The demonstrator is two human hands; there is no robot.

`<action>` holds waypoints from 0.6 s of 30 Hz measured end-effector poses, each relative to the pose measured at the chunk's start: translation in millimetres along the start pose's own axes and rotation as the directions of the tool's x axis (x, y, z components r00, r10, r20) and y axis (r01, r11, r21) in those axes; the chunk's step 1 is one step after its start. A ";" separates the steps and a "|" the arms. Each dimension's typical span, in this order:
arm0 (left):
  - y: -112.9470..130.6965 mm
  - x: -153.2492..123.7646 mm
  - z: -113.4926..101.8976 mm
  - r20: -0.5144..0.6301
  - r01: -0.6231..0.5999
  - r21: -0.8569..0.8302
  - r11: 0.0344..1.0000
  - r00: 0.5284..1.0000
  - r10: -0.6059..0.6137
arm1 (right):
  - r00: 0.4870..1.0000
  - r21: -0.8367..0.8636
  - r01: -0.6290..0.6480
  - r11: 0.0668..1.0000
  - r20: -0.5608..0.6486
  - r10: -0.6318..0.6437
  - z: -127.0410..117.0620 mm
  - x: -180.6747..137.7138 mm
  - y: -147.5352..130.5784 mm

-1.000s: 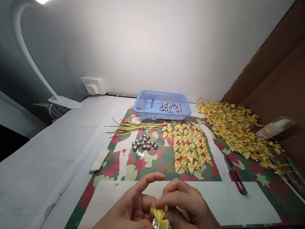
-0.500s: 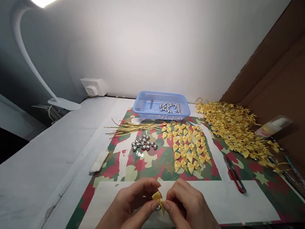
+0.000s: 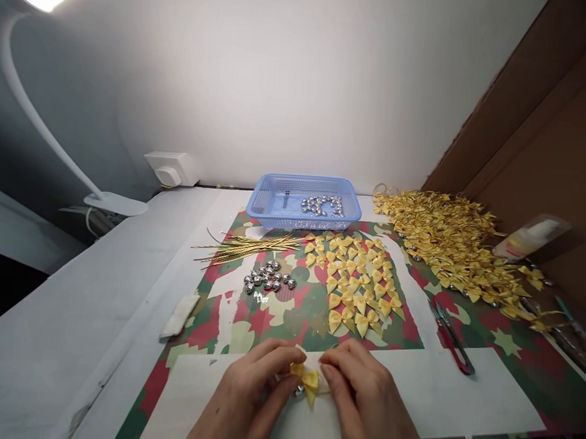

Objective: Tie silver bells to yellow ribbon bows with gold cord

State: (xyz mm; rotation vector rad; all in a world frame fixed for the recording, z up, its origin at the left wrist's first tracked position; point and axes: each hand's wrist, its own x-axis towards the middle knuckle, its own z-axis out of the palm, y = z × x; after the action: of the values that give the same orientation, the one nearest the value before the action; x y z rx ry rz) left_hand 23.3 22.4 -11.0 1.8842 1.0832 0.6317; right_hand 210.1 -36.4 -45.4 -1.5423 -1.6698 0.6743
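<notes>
A yellow ribbon bow (image 3: 309, 381) is between my two hands over the white paper, with a small silver bell (image 3: 299, 391) beneath its left side. My left hand (image 3: 256, 388) is closed on the bow's left loop, thumb and fingers around it. My right hand (image 3: 361, 388) is pinched just right of the bow; whatever thin thing its fingertips hold is too small to make out. Ahead of my hands lie rows of loose yellow bows (image 3: 360, 302) and a cluster of silver bells (image 3: 269, 276). Gold twist ties (image 3: 248, 247) lie in a bundle behind the bells.
A blue basket (image 3: 302, 223) with silver bells stands against the wall. Finished-looking bows (image 3: 446, 241) are heaped at right, beside a pump bottle (image 3: 532, 237) and a cardboard panel (image 3: 531, 125). Red-handled thread snips (image 3: 452, 340), a folded white cloth (image 3: 180, 317) and a lamp (image 3: 41, 121) also surround the work.
My right fingertips have drawn off the bow to its right side. The bow now faces up more openly, with the bell showing at its left. The view has shifted slightly.
</notes>
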 end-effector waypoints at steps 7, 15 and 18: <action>5.9 2.9 -16.5 0.036 0.003 0.085 0.996 0.999 -0.006 | 0.985 0.218 0.004 0.976 -0.167 0.034 -1.9 -2.7 12.0; 2.7 0.4 -27.4 -0.145 0.022 0.117 0.993 0.989 -0.004 | 0.923 0.297 0.150 0.943 -0.383 -0.026 11.8 -5.8 29.9; 6.1 -3.9 -24.4 -0.127 -0.030 0.100 0.995 0.991 0.043 | 0.928 0.237 0.176 0.955 -0.363 -0.081 8.4 -7.7 27.0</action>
State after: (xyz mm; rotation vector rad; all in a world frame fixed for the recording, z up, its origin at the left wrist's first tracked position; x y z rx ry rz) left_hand 5.8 27.7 6.6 1.9731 1.1832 0.7426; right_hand 219.2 -39.4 -73.1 -1.2618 -1.3390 0.4955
